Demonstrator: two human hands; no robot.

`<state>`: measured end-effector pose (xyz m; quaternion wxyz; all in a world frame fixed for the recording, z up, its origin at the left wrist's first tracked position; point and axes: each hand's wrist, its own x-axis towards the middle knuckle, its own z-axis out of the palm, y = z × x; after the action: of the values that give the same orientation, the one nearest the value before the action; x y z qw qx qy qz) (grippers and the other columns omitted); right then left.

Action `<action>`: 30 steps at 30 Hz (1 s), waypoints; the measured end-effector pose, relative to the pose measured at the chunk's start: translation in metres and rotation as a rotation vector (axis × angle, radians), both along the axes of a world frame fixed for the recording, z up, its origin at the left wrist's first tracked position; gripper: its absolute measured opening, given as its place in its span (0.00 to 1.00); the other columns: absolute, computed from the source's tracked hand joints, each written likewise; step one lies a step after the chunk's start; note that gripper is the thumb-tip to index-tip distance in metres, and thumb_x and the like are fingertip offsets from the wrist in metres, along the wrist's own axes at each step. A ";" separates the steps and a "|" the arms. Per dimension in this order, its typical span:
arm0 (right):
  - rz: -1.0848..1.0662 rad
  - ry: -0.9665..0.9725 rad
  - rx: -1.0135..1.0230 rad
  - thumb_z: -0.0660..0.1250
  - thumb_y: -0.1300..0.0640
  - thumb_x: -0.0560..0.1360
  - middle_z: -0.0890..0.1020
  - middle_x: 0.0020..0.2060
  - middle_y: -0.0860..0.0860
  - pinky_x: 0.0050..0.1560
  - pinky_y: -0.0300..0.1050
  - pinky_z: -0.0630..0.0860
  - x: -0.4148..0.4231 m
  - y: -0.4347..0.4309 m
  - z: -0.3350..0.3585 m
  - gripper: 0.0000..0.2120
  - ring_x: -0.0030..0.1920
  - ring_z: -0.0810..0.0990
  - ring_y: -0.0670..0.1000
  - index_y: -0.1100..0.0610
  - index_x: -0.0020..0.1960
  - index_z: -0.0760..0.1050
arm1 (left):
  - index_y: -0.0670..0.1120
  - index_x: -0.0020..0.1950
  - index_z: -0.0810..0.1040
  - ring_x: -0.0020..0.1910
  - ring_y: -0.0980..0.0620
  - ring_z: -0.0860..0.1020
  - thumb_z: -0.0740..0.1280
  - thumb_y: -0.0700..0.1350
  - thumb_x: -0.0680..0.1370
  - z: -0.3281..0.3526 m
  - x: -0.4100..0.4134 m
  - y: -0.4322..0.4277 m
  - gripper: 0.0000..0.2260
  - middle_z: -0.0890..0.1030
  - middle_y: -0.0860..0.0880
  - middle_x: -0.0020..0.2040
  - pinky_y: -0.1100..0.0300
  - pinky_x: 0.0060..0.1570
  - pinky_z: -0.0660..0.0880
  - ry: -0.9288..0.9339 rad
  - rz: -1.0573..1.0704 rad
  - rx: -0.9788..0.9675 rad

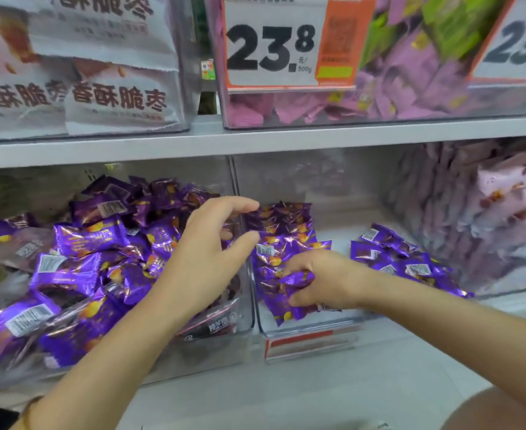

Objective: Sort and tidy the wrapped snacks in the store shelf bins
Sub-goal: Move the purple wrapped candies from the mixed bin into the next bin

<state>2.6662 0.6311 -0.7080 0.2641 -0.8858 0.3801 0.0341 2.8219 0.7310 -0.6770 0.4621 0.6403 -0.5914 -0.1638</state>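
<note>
Purple foil covers the wrapped snacks [78, 240], which lie in two clear bins on the lower shelf. The left bin [246, 318], at lower left of the frame, holds a loose heap too many to count. The middle bin [311, 325] holds two groups: a tight row [283, 231] running front to back along its left wall, and a smaller cluster [392, 252] toward the right of the frame. Two hands are in view. The left hand [206, 252] sits at the centre of the frame over the wall between the two bins, its fingers [240, 207] spread and gently curved, thumb well apart from the forefinger, with nothing in its hold; whether the fingertips touch the wrappers beneath cannot be told. The right hand [327, 280] is just right of centre at the near end of the row, fingers curled round one purple snack [297, 279] that it grips among the others there. Pale pink packets [503, 193] are stacked at the right edge. Above the shelf board [255, 138] are two price cards: one [274, 45] at top centre reading 23.8, and a second card [516, 41] cut off at upper right. White packets [100, 97] with dark lettering fill the upper left, and lilac packets [410, 72] with a few green packets [454, 20] sit behind the cards.
</note>
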 end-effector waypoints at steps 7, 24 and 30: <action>0.077 0.113 -0.158 0.70 0.48 0.71 0.72 0.50 0.48 0.52 0.48 0.75 0.006 0.007 -0.008 0.18 0.54 0.74 0.51 0.48 0.59 0.72 | 0.64 0.53 0.71 0.54 0.55 0.74 0.66 0.42 0.76 -0.002 0.003 -0.001 0.15 0.71 0.65 0.56 0.71 0.49 0.70 0.037 -0.015 0.020; 0.019 -0.019 0.001 0.70 0.49 0.72 0.73 0.49 0.49 0.43 0.37 0.71 -0.007 -0.001 -0.003 0.13 0.47 0.74 0.51 0.51 0.54 0.72 | 0.64 0.52 0.71 0.52 0.53 0.74 0.65 0.44 0.76 -0.002 0.003 -0.001 0.14 0.71 0.65 0.56 0.62 0.53 0.72 0.065 -0.016 0.053; -0.259 -0.267 0.265 0.71 0.54 0.72 0.83 0.37 0.51 0.35 0.50 0.82 -0.023 -0.021 0.011 0.11 0.34 0.83 0.48 0.51 0.52 0.73 | 0.64 0.53 0.72 0.58 0.55 0.72 0.65 0.44 0.75 -0.002 0.002 -0.003 0.15 0.71 0.66 0.54 0.64 0.55 0.70 0.035 0.005 0.037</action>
<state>2.6428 0.6105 -0.6965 0.4280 -0.7839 0.4446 -0.0680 2.8241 0.7284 -0.6786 0.4609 0.6472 -0.5785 -0.1847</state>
